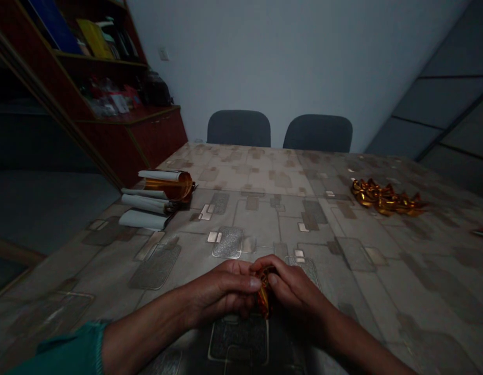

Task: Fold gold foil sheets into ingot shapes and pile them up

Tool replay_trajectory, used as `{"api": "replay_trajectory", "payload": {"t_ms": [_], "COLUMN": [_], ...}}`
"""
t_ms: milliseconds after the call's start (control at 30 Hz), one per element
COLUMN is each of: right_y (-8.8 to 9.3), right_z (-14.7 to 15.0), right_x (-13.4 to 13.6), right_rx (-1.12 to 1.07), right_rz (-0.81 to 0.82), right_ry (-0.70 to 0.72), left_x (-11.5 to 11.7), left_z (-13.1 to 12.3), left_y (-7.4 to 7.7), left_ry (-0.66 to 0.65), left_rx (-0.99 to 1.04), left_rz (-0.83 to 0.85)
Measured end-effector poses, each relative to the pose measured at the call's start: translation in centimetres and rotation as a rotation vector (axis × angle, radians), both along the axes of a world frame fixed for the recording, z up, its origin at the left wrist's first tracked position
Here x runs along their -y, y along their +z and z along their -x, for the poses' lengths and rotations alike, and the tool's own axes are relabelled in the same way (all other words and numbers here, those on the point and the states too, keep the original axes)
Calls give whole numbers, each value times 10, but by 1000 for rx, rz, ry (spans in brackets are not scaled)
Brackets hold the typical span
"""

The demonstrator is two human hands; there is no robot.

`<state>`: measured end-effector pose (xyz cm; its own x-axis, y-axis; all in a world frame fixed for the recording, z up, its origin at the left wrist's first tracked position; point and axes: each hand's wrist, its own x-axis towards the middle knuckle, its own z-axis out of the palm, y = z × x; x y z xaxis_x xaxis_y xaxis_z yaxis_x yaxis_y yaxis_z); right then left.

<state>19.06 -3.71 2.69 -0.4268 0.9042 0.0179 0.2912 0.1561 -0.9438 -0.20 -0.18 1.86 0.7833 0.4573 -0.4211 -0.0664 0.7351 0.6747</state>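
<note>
Standing in the room, I watched the person's left hand (221, 289) and right hand (295, 291) meet low over the near part of a table covered in grey-beige patterned oilcloth (264, 219). Between them was a narrow strip of gold foil (264, 298), its lower end hanging below the hands and its upper part caught among the fingers. The fingers of both hands were curled and drawn together, clamped on the foil from either side, with the two hands touching at the knuckles and fingertips, though in that dim light I could not be sure how the foil was folded inside them. A teal sleeve (65, 348) stopped well short of the left wrist. Well apart from the hands, toward the right of the table, lay a crumpled heap of gold foil (385, 198). Toward the left edge sat a curled sheet with a gold face (168, 186), just beside several rolled white sheets (143, 204). Two dark chairs (238, 129) stood beyond the far edge, and a red wooden shelf unit (108, 112) holding books and small packages rose at the left.
</note>
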Motion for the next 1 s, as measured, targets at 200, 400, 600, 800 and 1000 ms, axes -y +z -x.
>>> {"api": "replay_trajectory", "payload": {"t_ms": [200, 400, 600, 800, 1000], "right_y": [1, 3, -4, -3, -1], "right_z": [-2, -3, -6, -9, -8], "right_x": [4, 5, 2, 1, 2], "right_rx": [-175, -345, -335, -313, -458], "right_rz": [77, 132, 99, 114, 234], "right_ry": [-25, 18, 116, 137, 84], "left_x": [-1, -1, -1, -1, -2], "left_z": [0, 1, 2, 1, 0], "left_y": [6, 5, 9, 10, 10], "left_ry": [70, 14, 18, 39, 37], "left_rx": [113, 238, 241, 200, 219], "left_rz": [64, 53, 109, 145, 104]}}
